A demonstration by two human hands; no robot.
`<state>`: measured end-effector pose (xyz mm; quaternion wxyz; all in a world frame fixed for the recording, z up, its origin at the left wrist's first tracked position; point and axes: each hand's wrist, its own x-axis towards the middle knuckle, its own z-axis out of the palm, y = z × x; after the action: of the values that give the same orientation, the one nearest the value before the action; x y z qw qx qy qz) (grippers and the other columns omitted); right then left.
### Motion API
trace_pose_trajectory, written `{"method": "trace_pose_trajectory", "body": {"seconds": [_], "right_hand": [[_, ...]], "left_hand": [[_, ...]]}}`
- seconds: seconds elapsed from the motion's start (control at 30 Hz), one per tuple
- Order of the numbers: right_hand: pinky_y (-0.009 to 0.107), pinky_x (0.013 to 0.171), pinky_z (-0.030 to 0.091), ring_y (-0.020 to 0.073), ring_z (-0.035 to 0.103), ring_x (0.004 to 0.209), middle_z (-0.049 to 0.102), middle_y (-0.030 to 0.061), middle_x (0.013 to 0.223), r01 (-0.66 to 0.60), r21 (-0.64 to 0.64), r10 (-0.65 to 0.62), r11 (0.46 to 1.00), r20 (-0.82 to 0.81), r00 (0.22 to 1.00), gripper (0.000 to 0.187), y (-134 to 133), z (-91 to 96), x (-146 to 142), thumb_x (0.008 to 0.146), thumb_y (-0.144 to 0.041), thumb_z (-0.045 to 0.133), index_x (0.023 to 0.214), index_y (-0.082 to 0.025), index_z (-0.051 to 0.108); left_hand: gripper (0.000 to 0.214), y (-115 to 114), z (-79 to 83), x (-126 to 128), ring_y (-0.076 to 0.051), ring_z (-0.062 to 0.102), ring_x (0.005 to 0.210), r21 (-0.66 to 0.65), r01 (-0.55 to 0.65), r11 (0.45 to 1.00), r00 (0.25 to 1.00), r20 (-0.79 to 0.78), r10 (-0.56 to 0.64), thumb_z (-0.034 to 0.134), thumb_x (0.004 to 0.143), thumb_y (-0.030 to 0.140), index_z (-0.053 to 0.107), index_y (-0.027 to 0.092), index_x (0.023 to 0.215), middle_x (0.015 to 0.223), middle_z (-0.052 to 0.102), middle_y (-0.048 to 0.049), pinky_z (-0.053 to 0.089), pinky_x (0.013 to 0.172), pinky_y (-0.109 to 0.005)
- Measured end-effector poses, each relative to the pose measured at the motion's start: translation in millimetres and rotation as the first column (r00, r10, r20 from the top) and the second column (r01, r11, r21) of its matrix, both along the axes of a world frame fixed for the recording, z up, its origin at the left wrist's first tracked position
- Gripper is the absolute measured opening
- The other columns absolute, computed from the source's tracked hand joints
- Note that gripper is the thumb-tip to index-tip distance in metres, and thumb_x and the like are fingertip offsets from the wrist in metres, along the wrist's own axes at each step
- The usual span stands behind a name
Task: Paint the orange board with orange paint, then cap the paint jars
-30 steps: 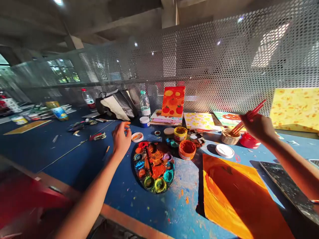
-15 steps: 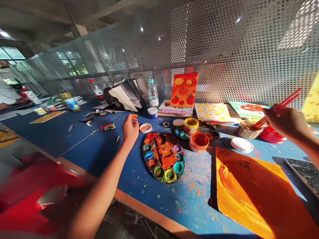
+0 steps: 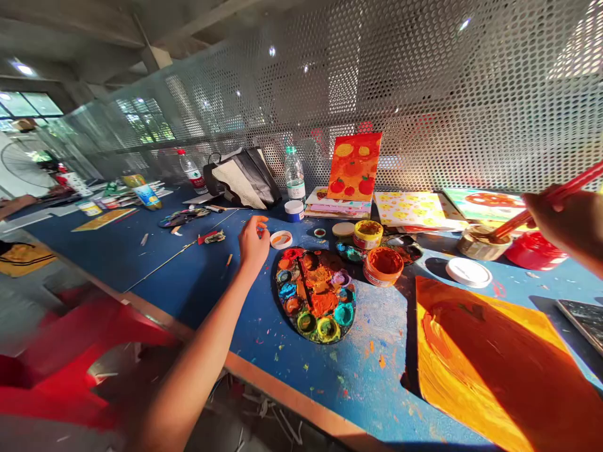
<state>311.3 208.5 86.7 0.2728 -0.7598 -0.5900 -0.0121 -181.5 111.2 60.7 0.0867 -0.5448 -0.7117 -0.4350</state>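
Observation:
My right hand [image 3: 565, 216] is closed around a red-handled paintbrush [image 3: 521, 221]. The brush slants down to the left, its lower end inside a tan-coloured cup [image 3: 480, 243]; the bristles are hidden. Beside the cup stands a red paint jar [image 3: 534, 250]. On the blue table, my left hand [image 3: 254, 243] rests with loosely curled fingers and a gap between them, nothing visible in it. Close to it lies a white lid [image 3: 281, 239] with orange paint inside. A paint-filled palette [image 3: 301, 323] sits between my hands, and an orange painting [image 3: 452, 364] lies at the right.
An orange paint jar [image 3: 382, 267] and a yellow one [image 3: 367, 234] stand open behind the palette. A white lid [image 3: 468, 272] lies before the cup. A phone-like dark slab [image 3: 581, 320] is at the right. Bottles, a black bag [image 3: 264, 179] and a fruit painting [image 3: 354, 166] line the mesh wall.
The view has turned slightly left, so the table's things appear farther right. The brush handle leans lower, its end still in the cup. My left hand keeps its place beside the lid.

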Motion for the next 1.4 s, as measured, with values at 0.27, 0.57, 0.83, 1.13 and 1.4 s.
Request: {"method": "trace_pose_trajectory", "body": {"seconds": [0.27, 0.57, 0.83, 1.13, 1.4], "right_hand": [[0.033, 0.057, 0.025, 0.0209, 0.037, 0.048, 0.035, 0.0025, 0.045, -0.068, 0.092, 0.075, 0.993, -0.065, 0.995, 0.041, -9.3, 4.5, -11.6, 0.085, -0.04, 0.039, 0.047, -0.027, 0.031], [0.031, 0.057, 0.025, 0.0171, 0.039, 0.053, 0.039, 0.0001, 0.05, -0.091, 0.152, 0.093, 0.984, -0.009, 0.996, 0.036, -7.9, 3.8, -14.5, 0.087, -0.031, 0.045, 0.054, -0.025, 0.033], [0.031, 0.059, 0.025, 0.0175, 0.04, 0.053, 0.039, -0.0008, 0.049, -0.118, 0.161, 0.126, 0.98, -0.042, 0.991, 0.037, -6.9, 0.4, -16.6, 0.087, -0.029, 0.049, 0.053, -0.024, 0.034], [0.031, 0.056, 0.026, 0.0171, 0.041, 0.05, 0.04, -0.0006, 0.046, -0.102, 0.211, 0.116, 0.972, -0.056, 0.992, 0.041, -1.1, -5.3, -12.4, 0.09, -0.036, 0.045, 0.052, -0.024, 0.035], [0.031, 0.057, 0.03, 0.0186, 0.045, 0.052, 0.047, 0.0021, 0.047, -0.125, 0.196, 0.14, 0.973, -0.064, 0.988, 0.039, -2.3, -3.0, -10.0, 0.088, -0.036, 0.045, 0.052, -0.024, 0.039]], "left_hand": [[0.018, -1.0, 8.0, 1.8, -0.016, 0.063, 0.084, -0.042, -0.013, 0.999, 1.0, 0.002, 0.013, 0.06, 0.091, 0.028, 0.061, 0.013, 0.101, 0.093, 0.064, -0.0028, 0.053, 0.081, -0.037], [0.028, 6.0, 9.4, -0.7, -0.019, 0.062, 0.083, -0.041, -0.042, 0.998, 0.999, 0.028, 0.043, 0.053, 0.074, 0.01, 0.062, 0.015, 0.099, 0.09, 0.068, -0.0045, 0.049, 0.086, -0.034], [0.029, 5.1, 8.6, -1.3, -0.02, 0.064, 0.086, -0.044, -0.054, 0.998, 0.999, 0.006, 0.054, 0.05, 0.073, 0.014, 0.062, 0.017, 0.1, 0.093, 0.069, -0.0058, 0.049, 0.086, -0.034], [0.03, 4.4, 9.7, -1.4, -0.021, 0.063, 0.082, -0.046, -0.057, 0.997, 0.998, 0.009, 0.058, 0.05, 0.074, 0.018, 0.063, 0.017, 0.101, 0.091, 0.069, -0.0059, 0.049, 0.083, -0.033], [0.029, 3.3, 12.0, 2.0, -0.019, 0.063, 0.079, -0.053, -0.062, 0.997, 0.998, 0.012, 0.062, 0.051, 0.072, 0.017, 0.063, 0.018, 0.099, 0.09, 0.069, -0.0043, 0.048, 0.081, -0.031]]}}
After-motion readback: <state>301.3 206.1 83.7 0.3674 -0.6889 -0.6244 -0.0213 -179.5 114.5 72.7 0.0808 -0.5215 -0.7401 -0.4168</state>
